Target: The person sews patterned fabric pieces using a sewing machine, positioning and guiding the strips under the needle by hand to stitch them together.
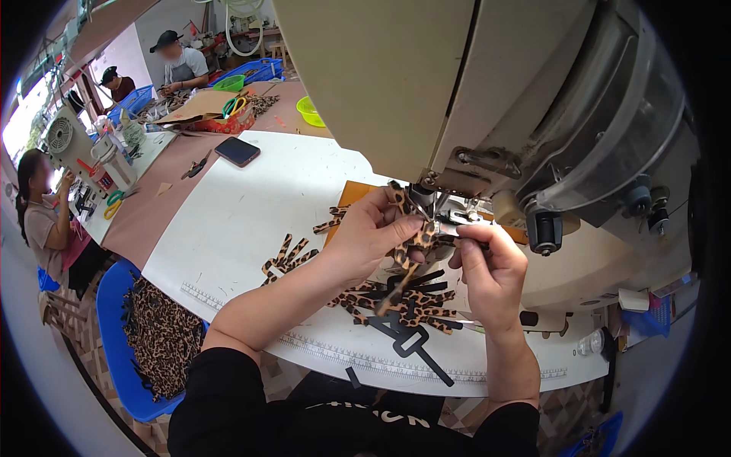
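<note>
At the needle of a large beige sewing machine (396, 76), my left hand (375, 240) is closed on a leopard-print strap (424, 231), thumb on top. My right hand (493, 270) pinches the same strap's right side, near the presser foot (455, 216); the exact spot between its fingertips is partly hidden. More leopard-print strips (426, 306) lie in a heap below my hands, some dark side up. A black strap with a rectangular buckle (411, 343) extends from the heap toward me. Further strips (285, 257) lie beside my left forearm.
A blue bin (114, 346) full of leopard-print strips stands at my left. A ruler scale (358, 358) runs along the white table's near edge. Farther off are a phone (237, 151), scissors (234, 107) and a green bowl (309, 112). Several people work at the left and back.
</note>
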Motion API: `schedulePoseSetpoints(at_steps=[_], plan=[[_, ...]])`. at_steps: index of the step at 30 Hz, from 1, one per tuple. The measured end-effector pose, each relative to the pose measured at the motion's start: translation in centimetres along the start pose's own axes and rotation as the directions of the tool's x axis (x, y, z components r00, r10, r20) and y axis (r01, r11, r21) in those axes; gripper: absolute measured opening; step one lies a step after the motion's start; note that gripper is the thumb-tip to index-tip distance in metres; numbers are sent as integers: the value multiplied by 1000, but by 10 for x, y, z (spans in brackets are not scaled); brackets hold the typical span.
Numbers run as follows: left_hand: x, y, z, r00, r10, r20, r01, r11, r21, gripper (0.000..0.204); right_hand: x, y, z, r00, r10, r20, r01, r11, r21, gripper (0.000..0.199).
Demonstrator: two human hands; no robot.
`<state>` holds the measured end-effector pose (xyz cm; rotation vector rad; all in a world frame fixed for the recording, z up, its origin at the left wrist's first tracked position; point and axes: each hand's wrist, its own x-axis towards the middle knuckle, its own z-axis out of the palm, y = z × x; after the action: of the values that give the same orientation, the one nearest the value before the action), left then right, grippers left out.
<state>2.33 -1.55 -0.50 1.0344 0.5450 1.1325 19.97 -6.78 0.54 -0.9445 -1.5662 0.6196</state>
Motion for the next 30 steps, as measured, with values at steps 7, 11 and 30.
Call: schedulePoseSetpoints(at_steps=[7,11,30], plan=[[7,20,-26,946,295,-135,-267,944,193,34,2,4,-4,994,98,-40,-94,990,107,13],[-3,31,-23,598,793,117,-727,474,497,21,2,-1,0,976,218,-19,-209,951,227,8],[11,-6,-23,334,636,696,-794,-208,572,22,-31,-5,33,950,127,285,-192,957,217,19]])
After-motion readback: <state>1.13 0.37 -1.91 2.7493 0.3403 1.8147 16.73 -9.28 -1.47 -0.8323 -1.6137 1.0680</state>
